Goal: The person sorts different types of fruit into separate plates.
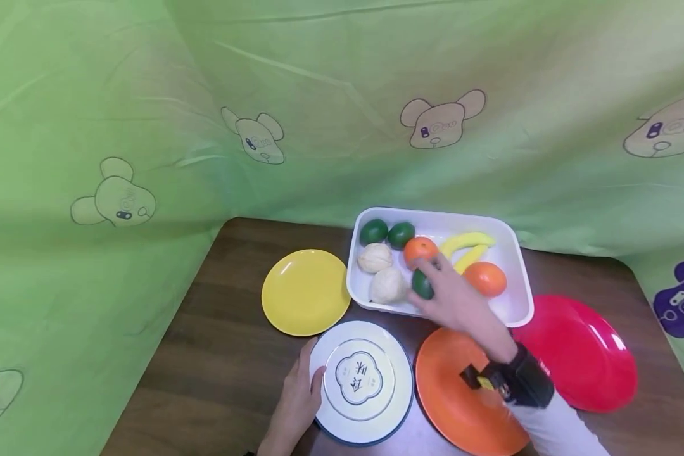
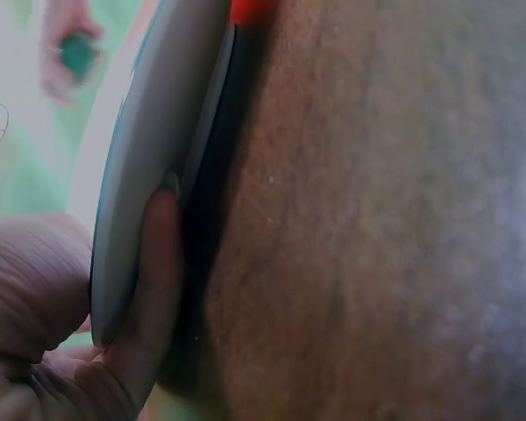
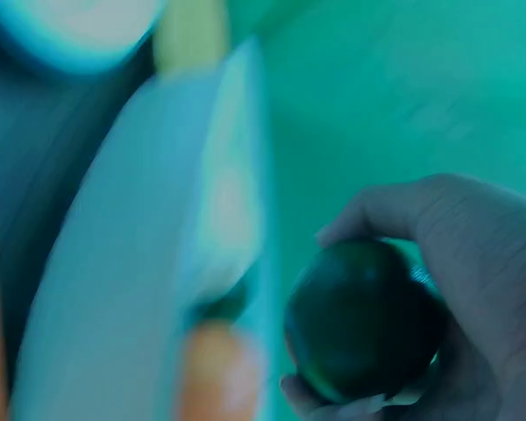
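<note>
In the head view my right hand grips a dark green round fruit above the front part of a white plastic bin. In the right wrist view, thumb and fingers curl round the green fruit, which is held clear of the bin wall. My left hand pinches the left rim of a white plate with a blue edge and printed characters. The left wrist view shows the plate between the thumb side and a finger underneath.
Inside the bin are two more green fruits, two whitish round pieces, oranges and yellow bananas. A yellow plate, an orange plate and a red plate lie on the brown table. Green cloth hangs behind.
</note>
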Tool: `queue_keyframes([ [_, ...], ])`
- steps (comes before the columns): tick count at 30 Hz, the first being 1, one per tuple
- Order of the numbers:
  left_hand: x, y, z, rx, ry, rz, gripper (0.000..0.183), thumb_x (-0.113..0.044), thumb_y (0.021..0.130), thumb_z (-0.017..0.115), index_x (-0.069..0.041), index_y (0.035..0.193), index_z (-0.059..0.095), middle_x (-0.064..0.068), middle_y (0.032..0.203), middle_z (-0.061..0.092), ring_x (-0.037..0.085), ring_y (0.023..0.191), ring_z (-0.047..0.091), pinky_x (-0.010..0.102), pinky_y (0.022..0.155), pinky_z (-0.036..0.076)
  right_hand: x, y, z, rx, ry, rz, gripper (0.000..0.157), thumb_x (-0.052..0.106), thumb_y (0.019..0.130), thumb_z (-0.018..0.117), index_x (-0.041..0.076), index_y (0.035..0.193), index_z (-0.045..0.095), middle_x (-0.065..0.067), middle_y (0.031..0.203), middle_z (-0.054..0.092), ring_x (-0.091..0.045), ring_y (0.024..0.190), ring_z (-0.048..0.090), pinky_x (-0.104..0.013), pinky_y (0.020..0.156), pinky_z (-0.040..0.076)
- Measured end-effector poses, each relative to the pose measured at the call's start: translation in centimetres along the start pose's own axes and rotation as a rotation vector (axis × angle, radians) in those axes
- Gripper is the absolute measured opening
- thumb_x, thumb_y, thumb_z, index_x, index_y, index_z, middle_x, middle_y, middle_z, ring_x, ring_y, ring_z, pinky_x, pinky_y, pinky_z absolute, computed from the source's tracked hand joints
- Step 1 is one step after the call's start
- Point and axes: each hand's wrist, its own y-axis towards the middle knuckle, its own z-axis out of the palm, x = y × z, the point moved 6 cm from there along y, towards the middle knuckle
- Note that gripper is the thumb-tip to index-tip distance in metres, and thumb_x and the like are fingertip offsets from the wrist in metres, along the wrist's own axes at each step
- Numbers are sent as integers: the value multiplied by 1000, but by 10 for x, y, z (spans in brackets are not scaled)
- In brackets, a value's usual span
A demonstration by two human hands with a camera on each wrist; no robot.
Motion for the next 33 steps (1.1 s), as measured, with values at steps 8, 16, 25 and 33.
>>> queue_keyframes([
  [8, -2, 2, -1, -27, 28, 52, 54, -6, 98, 65, -4, 146, 41, 24, 132, 62, 38, 119, 65, 53, 96, 54, 106, -56, 78, 143, 107, -348, 44, 52, 95, 64, 32, 134, 59, 3, 111, 54, -1, 64, 49, -15, 55, 42],
  [16, -5, 6, 3, 9, 36, 60, 56, -3, 98, 65, -5, 147, 39, 23, 136, 60, 37, 122, 64, 53, 97, 54, 110, -64, 149, 219, -23, -410, 50, 52, 95, 66, 33, 139, 56, -4, 114, 55, -8, 67, 50, -20, 56, 42],
  [25, -2, 4, 5, 32, 44, 16, 60, -4, 97, 66, -8, 149, 37, 21, 138, 60, 35, 123, 64, 51, 98, 54, 102, -62, 136, 251, -31, -374, 62, 68, 92, 59, 37, 145, 52, -8, 134, 55, -13, 80, 62, -28, 65, 54],
  [33, -5, 2, 3, -33, 40, 104, 56, -3, 97, 66, -4, 147, 40, 21, 133, 63, 34, 121, 65, 48, 97, 55, 91, -20, 53, -7, -98, -340, 60, 60, 97, 59, 31, 150, 49, -10, 141, 52, -16, 79, 66, -32, 67, 57],
])
